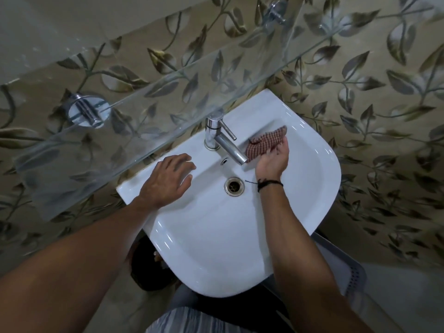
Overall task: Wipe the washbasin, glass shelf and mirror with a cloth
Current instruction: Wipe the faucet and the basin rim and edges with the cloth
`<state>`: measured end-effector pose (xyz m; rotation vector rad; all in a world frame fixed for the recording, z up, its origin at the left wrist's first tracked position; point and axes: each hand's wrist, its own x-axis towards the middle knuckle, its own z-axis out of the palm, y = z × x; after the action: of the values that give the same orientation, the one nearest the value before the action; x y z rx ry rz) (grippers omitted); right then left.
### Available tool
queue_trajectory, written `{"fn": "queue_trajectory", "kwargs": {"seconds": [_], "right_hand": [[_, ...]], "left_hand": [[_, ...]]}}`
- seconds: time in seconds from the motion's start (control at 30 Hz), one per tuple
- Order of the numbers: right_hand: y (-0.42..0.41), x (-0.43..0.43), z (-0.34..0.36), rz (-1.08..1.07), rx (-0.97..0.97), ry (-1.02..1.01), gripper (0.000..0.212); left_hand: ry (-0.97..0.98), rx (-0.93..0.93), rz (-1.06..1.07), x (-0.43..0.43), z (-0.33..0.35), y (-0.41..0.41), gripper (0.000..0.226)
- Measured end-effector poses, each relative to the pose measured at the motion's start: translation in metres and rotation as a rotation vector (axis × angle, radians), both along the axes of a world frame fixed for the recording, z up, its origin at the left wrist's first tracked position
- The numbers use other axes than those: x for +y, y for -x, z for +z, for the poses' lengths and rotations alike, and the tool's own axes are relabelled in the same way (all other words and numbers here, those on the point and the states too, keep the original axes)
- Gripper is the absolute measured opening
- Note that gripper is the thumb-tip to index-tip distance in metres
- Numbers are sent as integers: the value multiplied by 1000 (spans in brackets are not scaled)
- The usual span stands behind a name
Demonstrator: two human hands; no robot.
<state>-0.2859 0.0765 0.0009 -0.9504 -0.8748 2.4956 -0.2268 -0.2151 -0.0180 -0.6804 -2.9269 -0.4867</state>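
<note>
Status: judged early, washbasin stage only. White ceramic washbasin front rim looks glossy; can't tell wiped from unwiped. Left hand lies flat with fingers spread on the basin's back-left ledge, holding nothing. Right hand grips the red-and-white checked cloth, pressed to the bowl's back-right wall, just beside the chrome tap spout. Round metal drain sits between the wrists. Clear glass shelf above the back edge shows specks near its left end, so probably untouched. Mirror not identifiable. Leaf-patterned beige wall tiles behind; grey perforated plastic bin under the basin's right side.
</note>
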Motion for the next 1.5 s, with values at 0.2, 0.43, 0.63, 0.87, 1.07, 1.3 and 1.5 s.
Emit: {"fn": "queue_trajectory", "kwargs": {"seconds": [0.2, 0.43, 0.63, 0.87, 1.07, 1.3, 1.5], "right_hand": [[32, -38, -24, 128, -113, -348, 53], [-25, -111, -65, 275, -108, -309, 54], [16, -61, -54, 244, 102, -765, 56], [86, -31, -275, 287, -99, -310, 94], [23, -85, -165, 366, -271, -597, 37], [70, -71, -263, 245, -341, -442, 13], [-38, -161, -67, 263, -251, -287, 49]], "left_hand": [[-12, -12, 11, 0, 0, 2, 28], [6, -20, 5, -2, 0, 2, 29], [9, 18, -12, -1, -1, 4, 29], [-14, 43, -25, -2, -3, 4, 27], [4, 37, -16, -2, -5, 4, 26], [-28, -30, -2, -2, -2, 2, 25], [-20, -18, 3, -2, 0, 1, 25]]}}
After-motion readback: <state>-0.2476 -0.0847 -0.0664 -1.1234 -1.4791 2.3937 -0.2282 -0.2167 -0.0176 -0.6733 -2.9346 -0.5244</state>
